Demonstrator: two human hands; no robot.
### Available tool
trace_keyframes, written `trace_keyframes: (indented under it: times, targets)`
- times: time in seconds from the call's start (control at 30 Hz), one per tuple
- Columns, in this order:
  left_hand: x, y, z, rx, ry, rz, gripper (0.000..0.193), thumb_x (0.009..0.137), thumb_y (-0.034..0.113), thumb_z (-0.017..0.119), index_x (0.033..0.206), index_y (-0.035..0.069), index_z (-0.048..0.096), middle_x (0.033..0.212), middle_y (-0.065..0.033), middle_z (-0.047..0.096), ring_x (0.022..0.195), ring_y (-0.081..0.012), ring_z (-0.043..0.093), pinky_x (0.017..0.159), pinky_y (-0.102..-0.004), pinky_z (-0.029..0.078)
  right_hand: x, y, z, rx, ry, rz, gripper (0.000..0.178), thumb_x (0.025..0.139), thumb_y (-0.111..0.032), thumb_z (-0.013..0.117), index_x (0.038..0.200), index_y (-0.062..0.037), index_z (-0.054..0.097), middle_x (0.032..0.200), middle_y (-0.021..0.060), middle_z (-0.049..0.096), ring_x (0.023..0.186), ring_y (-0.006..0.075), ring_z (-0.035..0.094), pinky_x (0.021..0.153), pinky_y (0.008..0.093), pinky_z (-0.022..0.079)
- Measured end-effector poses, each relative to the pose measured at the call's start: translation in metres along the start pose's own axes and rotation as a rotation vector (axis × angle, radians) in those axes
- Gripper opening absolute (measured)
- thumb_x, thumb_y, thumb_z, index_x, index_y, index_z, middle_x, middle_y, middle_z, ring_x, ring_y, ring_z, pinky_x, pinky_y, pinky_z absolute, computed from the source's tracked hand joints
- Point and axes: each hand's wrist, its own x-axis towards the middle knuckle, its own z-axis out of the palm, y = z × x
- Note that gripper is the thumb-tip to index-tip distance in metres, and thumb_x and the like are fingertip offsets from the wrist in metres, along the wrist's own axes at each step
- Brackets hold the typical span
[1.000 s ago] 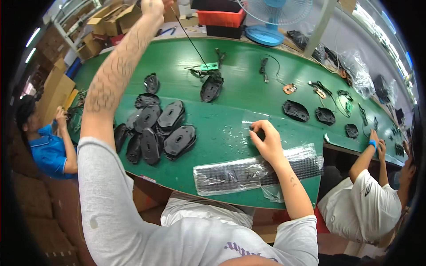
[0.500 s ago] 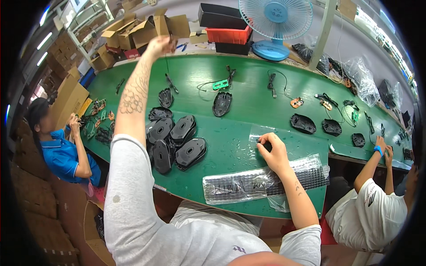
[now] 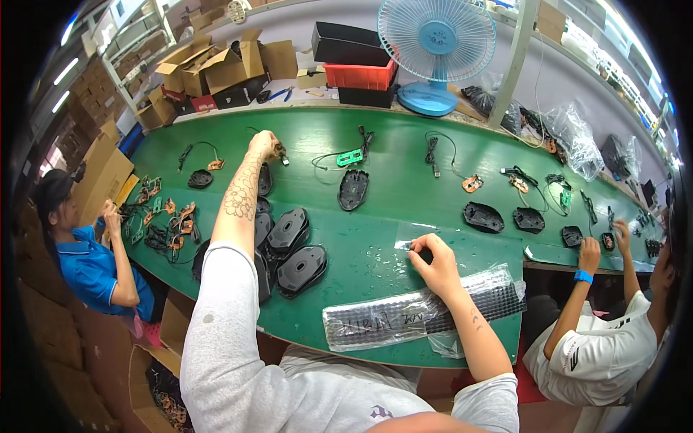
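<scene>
Head view
Left hand: your left hand is stretched far across the green table, fingers curled tight round a small dark part that sticks out at the thumb side.
Part: it sits just above the table, near the far edge, beside a black shell under your wrist.
Right hand: your right hand rests close to you, fingers bent and pressed down on a clear film sheet; whether they pinch anything under them, you cannot tell.
Film sheet: flat on the table, its far edge poking out beyond your knuckles.
Bag: a long clear bag with black contents and dark scrawl lies along the near edge, touching your right forearm.
Shells: a cluster of black shells lies between your two arms.
Boxes: open brown cartons stand at the far left behind the table.
Bins: a red bin sits between black bins, left of a blue fan.
Neighbours: a person in blue works at your left, a person in white at your right.
</scene>
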Motion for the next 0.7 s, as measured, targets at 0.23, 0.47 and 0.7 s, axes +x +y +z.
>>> trace_keyframes:
  times: [0.23,0.47,0.7]
  targets:
    - [0.019,0.028,-0.002,0.263,-0.141,0.086,0.018,0.084,0.013,0.065,0.097,0.004,0.072,0.082,-0.0085,0.073,0.075,-0.0265,0.068,0.073,-0.0359,0.055,0.002,-0.001,-0.001,0.009,0.006,0.012,0.012,0.08,-0.003,0.067,0.088,-0.0037,0.058,0.087,0.0052,0.064,0.077,0.0199,0.059,0.075,0.0299,0.048]
    - [-0.034,0.078,0.003,0.613,0.168,0.186,0.026,0.083,0.013,0.064,0.105,0.002,0.067,0.111,-0.01,0.072,0.097,-0.0315,0.066,0.086,-0.0383,0.052,0.001,-0.001,0.002,-0.077,-0.023,-0.067,0.016,0.079,-0.003,0.067,0.092,-0.0047,0.058,0.09,0.0065,0.062,0.079,0.0229,0.059,0.076,0.0314,0.048]
    - [-0.273,0.323,-0.113,-0.713,-0.012,1.096,0.023,0.084,-0.003,0.059,0.105,0.0,0.069,0.108,-0.0133,0.07,0.083,-0.0254,0.067,0.078,-0.0332,0.055,-0.009,-0.008,-0.007,-0.267,-0.073,-0.12,0.018,0.078,-0.001,0.065,0.095,-0.0044,0.059,0.092,0.0077,0.062,0.083,0.0244,0.06,0.078,0.0317,0.048]
